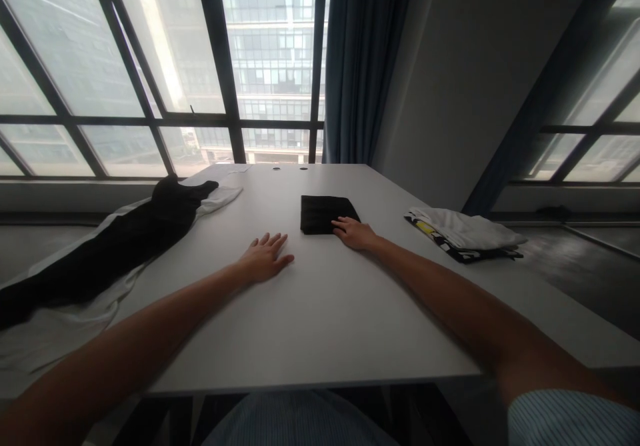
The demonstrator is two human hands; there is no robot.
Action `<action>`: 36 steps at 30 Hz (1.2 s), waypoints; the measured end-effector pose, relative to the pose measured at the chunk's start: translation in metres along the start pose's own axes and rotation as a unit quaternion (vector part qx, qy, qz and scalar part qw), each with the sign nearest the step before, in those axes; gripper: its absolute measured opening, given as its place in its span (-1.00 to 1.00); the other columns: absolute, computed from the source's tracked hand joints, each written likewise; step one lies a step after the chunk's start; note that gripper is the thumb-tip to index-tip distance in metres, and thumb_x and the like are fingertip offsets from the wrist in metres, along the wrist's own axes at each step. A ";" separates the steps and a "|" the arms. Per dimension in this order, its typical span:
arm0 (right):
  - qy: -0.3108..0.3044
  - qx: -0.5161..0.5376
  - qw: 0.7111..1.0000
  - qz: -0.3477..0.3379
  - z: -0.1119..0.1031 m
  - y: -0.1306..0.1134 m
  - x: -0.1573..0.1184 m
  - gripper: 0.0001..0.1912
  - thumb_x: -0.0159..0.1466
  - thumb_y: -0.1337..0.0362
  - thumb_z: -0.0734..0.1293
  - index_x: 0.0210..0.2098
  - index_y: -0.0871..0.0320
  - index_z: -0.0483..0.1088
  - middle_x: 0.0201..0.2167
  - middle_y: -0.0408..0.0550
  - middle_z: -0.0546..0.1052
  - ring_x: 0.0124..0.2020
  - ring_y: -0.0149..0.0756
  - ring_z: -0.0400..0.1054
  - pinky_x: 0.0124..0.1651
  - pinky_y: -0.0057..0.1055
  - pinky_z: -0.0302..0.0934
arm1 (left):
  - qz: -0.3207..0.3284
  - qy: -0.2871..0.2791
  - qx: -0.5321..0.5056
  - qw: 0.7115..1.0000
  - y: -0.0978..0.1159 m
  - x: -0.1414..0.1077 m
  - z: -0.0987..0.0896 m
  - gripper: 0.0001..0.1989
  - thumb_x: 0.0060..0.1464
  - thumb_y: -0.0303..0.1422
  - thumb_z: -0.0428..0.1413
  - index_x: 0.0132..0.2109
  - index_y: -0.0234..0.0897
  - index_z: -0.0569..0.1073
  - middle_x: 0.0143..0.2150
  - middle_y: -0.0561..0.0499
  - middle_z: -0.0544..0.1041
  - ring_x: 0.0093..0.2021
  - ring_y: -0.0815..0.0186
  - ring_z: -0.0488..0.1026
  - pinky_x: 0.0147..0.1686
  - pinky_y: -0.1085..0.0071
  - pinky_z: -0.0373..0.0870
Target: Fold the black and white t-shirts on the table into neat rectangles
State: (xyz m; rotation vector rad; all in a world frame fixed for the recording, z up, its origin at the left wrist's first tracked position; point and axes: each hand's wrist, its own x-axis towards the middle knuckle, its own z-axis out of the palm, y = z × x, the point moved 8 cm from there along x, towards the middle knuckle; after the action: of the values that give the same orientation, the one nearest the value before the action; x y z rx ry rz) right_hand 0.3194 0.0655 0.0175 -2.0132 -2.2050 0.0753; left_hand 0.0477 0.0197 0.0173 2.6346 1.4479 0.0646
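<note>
Black cloth makes up the flat bundle (320, 216) lying past the middle of the table (310, 326), squared up in folded layers. The right hand (354, 233) rests on its near right corner, fingers over the top; whether the thumb pinches beneath, I cannot tell. The left hand (265, 257) lies palm down to the near left of the bundle, fingers spread, holding nothing.

The likeliest trouble is at that corner: a sideways drag by the right hand could shear the upper layers off the lower ones, since the left hand isn't touching the cloth to brace it. At the right, the stack (465, 227) seems to jut past the table's edge, so a knock from the right forearm might tip it off. The loose heap (125, 239) along the left side could slip or crease if the left arm catches it.
</note>
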 end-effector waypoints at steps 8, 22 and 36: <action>-0.001 -0.085 0.954 0.287 -0.019 0.131 0.048 -0.35 0.47 -0.01 0.00 0.36 0.21 0.29 0.33 0.36 0.31 0.35 0.20 0.15 0.29 0.25 -0.01 | 0.019 0.002 0.001 1.000 0.003 0.000 0.000 -0.18 0.32 0.16 -0.32 0.52 -0.22 0.02 0.54 -0.15 -0.04 0.52 -0.13 -0.16 0.40 -0.11 -0.10; 0.071 -0.113 0.932 0.336 -0.025 0.202 0.064 -0.33 0.44 0.06 0.04 0.36 0.40 0.23 0.32 0.53 0.25 0.34 0.29 0.13 0.28 0.26 -0.04 | 0.043 0.039 -0.017 0.998 0.002 0.002 0.001 -0.22 0.31 0.17 -0.29 0.45 -0.15 0.23 0.51 -0.15 0.11 0.48 -0.17 -0.01 0.38 -0.14 -0.01; -0.018 -0.052 0.996 0.063 0.024 0.085 0.036 -0.29 0.48 -0.05 -0.07 0.45 0.21 0.11 0.49 0.16 0.07 0.50 -0.07 -0.10 0.47 -0.03 -0.19 | -0.326 0.290 0.034 0.899 -0.239 -0.064 -0.097 -0.25 0.27 0.16 -0.20 0.11 -0.38 0.52 0.21 -0.22 0.49 0.45 -0.34 -0.06 0.33 -0.27 -0.13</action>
State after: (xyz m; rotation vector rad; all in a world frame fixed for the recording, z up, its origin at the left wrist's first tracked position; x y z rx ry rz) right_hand 0.3971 0.1111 -0.0153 -2.2226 -2.1436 0.0117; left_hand -0.1967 0.1023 0.0815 2.1029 2.4783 0.7887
